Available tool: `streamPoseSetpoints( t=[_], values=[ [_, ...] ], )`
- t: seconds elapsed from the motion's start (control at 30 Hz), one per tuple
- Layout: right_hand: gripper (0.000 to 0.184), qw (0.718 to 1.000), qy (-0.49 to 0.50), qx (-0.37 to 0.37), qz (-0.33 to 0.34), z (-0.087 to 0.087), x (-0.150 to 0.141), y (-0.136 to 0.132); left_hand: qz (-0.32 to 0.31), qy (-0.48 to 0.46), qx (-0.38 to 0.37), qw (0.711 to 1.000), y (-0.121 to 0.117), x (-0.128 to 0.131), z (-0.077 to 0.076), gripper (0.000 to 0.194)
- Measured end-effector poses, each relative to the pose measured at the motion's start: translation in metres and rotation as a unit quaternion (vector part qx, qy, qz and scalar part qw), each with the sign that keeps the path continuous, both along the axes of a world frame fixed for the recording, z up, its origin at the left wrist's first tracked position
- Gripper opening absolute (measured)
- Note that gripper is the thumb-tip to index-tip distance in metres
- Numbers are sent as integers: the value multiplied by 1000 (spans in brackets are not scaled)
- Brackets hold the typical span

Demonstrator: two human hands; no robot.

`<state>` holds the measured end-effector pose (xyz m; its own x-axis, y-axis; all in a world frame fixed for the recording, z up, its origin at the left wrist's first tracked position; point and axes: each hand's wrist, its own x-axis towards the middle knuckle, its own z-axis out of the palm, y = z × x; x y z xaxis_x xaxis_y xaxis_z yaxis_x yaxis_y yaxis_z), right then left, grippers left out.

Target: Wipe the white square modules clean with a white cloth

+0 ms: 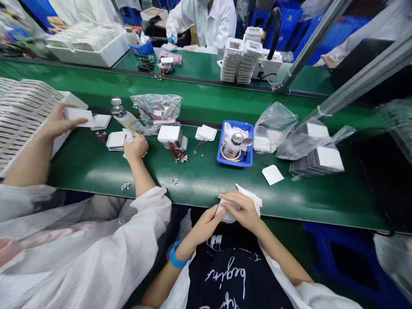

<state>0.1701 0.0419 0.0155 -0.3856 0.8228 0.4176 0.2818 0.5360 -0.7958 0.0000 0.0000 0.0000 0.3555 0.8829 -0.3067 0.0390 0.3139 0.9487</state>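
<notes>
My left hand (207, 224) and my right hand (242, 210) meet at the near edge of the green bench (199, 180), both closed on a small white square piece with a white cloth (249, 198) under it. A blue band sits on my left wrist. One loose white square (272, 174) lies just beyond my right hand. A blue tray (235, 143) with a small bottle and metal parts stands further out.
A co-worker in a white coat at my left holds a white card (78, 115) and touches a stack of squares (116, 140). Stacks of white squares with red wires (172, 136), plastic bags (273, 126), and trays of parts surround us. Another person sits across the bench.
</notes>
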Motion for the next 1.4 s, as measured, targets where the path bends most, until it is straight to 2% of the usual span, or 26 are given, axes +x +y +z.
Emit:
streamPoseSetpoints(
  t=[0.2,0.4,0.63,0.77,0.83,1.07,1.27,1.4],
  values=[
    [24,998,-7,68,-14,-2,-6,-1,5,-25,9,1000,0,1,4,54],
    [16,999,4,36,-36,-1,-10,-1,11,-28,13,999,0,1,4,46],
    [20,976,-104,174,-73,-9,-9,-3,35,-6,28,999,0,4,5,34],
    [21,968,-121,207,-76,-13,-13,-6,46,26,52,997,0,6,5,30],
    [20,971,-114,201,-69,-14,-16,-7,51,41,67,996,0,7,4,30],
    [20,989,-66,103,-77,-16,-25,-10,51,65,77,994,1,11,0,32],
    [18,989,-48,94,-104,-13,-23,-7,58,59,67,994,2,10,1,32],
    [32,987,-33,136,-75,-15,-14,-8,84,13,45,995,3,8,-1,34]
  ],
)
